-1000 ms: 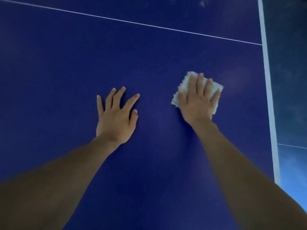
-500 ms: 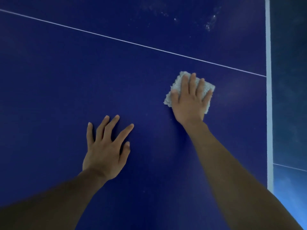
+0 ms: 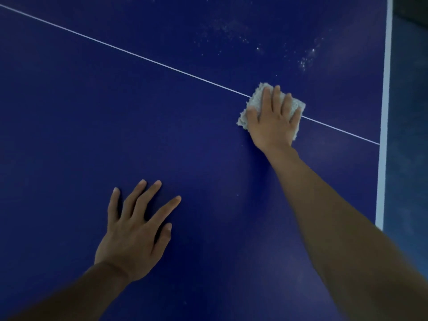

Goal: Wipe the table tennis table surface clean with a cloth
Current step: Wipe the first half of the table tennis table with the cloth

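Cloth (image 3: 256, 99) is out on the far right of the blue counter (image 3: 92, 123), a pale, fluffy square lying flat on the top. It sits right across the thin white line (image 3: 148, 59) that runs at a slant over the surface; the line goes in under its left edge and comes out from under the hand on the right.

The right hand (image 3: 273, 122) is palm down on top of it, arm stretched well forward. Its fingers (image 3: 276, 98) are straight and slightly spread, pressing the cloth into the counter with no curl around it, thumb laid along the cloth's left side. Fuzzy edges of the cloth poke out beyond the fingertips and at both sides.

The left hand (image 3: 132, 230) is nearer the body and well apart from the cloth. It lies flat on the bare blue, fingers (image 3: 150, 195) released and fanned wide, holding nothing.

Beyond the cloth, up and to the right, there is a scatter of pale dusty specks (image 3: 308, 57) on the surface. A broad white stripe (image 3: 386, 89) marks the counter's right edge, and a dim bluish floor (image 3: 410, 123) shows past it.
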